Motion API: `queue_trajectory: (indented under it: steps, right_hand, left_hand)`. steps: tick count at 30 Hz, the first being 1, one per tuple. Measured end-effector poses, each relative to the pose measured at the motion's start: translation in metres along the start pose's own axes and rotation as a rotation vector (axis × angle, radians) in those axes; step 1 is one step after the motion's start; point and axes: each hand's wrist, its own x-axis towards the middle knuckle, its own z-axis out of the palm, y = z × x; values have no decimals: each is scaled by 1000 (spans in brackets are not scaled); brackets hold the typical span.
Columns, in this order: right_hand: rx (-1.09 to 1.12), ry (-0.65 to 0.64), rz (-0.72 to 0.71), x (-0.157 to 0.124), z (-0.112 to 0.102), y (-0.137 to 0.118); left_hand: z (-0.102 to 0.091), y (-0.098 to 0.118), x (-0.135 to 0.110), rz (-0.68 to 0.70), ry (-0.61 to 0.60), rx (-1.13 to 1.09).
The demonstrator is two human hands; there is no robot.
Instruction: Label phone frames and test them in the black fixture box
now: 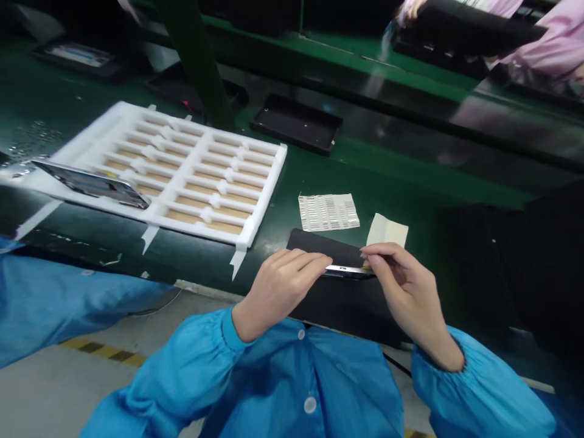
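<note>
Thin device (350,271) on edge in my left hand (287,277), over black mat (344,307) at table's (280,207) near edge.
Left fingers curled round one end; right hand (408,289) pinched at the other, grip unclear; label sheet (328,212) past mat's far edge.

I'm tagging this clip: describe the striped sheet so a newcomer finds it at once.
Find the big white tray on the green table. Right of it, beyond the black mat, lies the sheet. Rows of short strips distinguish it from the plainer paper nearby.
</note>
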Motion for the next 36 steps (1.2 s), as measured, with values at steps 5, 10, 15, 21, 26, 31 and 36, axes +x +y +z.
queue_trajectory:
  steps: [5, 10, 15, 21, 26, 31, 36]
  right_hand:
    - [-65, 50, -61, -2, 5, 1]
    - [-238, 118, -377, -7, 10, 7]
    - [-271, 120, -573, -8, 14, 13]
    - [-284, 92, -552, -10, 16, 12]
    - [-363, -4, -526, -15, 9, 11]
    - [-530, -169, -619, -17, 0, 4]
    - [-676, -197, -709, -13, -1, -9]
  left_hand:
    - [2, -1, 0, 0, 2, 2]
    - [2, -1, -1, 3, 3, 2]
    - [0, 3, -3, 5, 5, -8]
    - [-1, 4, -4, -1, -4, -16]
    - [-2, 4, -2, 3, 6, -3]
    - [-3, 3, -1, 16, 19, -12]
    - [-3, 2, -2, 25, 23, -17]
